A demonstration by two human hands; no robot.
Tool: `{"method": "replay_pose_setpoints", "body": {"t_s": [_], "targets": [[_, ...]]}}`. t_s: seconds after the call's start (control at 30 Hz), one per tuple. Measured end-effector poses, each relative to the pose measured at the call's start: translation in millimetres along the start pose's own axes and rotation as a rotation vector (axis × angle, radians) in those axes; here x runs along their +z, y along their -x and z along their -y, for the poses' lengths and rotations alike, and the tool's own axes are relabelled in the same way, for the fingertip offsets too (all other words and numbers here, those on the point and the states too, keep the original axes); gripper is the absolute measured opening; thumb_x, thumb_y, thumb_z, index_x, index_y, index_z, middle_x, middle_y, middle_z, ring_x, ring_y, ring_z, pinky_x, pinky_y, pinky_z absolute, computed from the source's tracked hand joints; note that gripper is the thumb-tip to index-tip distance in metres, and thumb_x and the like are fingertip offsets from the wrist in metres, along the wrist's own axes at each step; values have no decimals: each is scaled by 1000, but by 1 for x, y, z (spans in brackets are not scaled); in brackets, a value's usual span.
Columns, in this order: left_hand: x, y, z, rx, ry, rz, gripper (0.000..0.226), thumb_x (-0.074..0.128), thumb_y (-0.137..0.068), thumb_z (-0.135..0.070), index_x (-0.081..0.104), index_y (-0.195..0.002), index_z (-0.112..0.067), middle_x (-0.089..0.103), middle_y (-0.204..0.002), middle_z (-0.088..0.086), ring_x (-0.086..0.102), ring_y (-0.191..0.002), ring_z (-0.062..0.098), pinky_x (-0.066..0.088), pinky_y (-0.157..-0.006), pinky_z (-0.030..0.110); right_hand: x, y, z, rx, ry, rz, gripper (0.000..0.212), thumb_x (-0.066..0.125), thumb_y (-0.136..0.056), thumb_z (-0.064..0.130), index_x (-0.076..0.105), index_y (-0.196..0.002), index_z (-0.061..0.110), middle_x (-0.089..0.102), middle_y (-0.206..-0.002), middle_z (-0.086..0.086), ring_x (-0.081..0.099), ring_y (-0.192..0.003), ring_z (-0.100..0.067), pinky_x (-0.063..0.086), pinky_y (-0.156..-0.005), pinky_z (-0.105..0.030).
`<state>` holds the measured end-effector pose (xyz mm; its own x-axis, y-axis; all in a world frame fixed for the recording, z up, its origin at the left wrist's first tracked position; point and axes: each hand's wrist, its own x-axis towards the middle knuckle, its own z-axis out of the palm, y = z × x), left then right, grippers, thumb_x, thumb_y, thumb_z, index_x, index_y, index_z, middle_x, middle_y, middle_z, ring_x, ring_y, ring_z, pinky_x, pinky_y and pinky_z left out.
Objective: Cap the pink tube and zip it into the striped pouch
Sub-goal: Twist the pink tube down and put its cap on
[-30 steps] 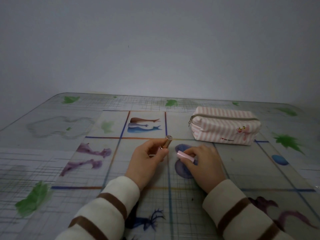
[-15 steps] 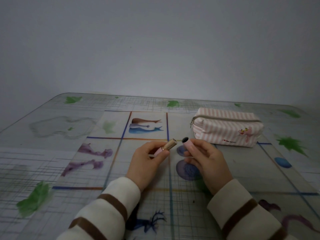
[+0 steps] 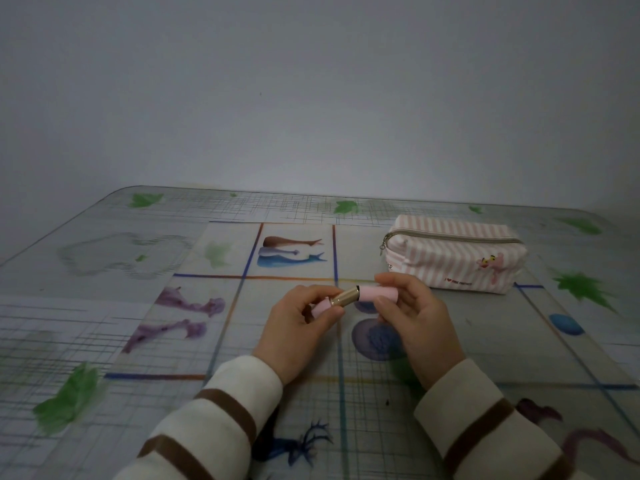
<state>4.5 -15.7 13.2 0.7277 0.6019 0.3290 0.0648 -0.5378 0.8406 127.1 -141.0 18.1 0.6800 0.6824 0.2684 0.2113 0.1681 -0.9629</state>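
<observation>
Grey wall behind, patterned table [image 3: 104, 306] w/ leaf and animal prints under your hands. Your left hand [image 3: 298, 327] pinches the pink tube [image 3: 341, 299] by its base, gold collar exposed betw. both grips. Your right hand [image 3: 412, 317] pinches the pink cap [image 3: 377, 292], its open end meeting the collar, not fully seated. Striped pouch [image 3: 453, 259] sits beyond the right-hand grip, apart, zip closed.

Dim, bluish light; the wall [image 3: 311, 81] darkens toward its corners, the desk [image 3: 86, 323] blurs at left, edges bowed.
</observation>
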Motion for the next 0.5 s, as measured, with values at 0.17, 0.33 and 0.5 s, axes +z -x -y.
{"method": "replay_pose_setpoints", "body": {"t_s": [0.17,0.33,0.5], "targets": [[1,0,-1,39,-29,-33,24,70,-78,-8,69,-101,-16,65,-93,6,56,-82,10,40,-72,9,0,2,3,-61,49,9,31,56,-85,-5,62,-99,23,68,-93,10,67,-85,1,51,-70,-9],[2,0,-1,53,-50,-33,26,73,-75,-8,70,-100,-15,62,-87,2,53,-76,2,39,-70,7,3,4,6,-136,208,34,33,54,-87,-7,60,-109,17,66,-102,2,64,-92,1,48,-81,-9],[3,0,0,52,-69,-20,26,74,-75,-10,70,-100,-15,62,-85,-4,53,-73,-3,39,-69,5,3,5,7,-157,302,61,33,55,-87,-6,59,-118,4,66,-108,-10,61,-100,-8,43,-88,-7]]}}
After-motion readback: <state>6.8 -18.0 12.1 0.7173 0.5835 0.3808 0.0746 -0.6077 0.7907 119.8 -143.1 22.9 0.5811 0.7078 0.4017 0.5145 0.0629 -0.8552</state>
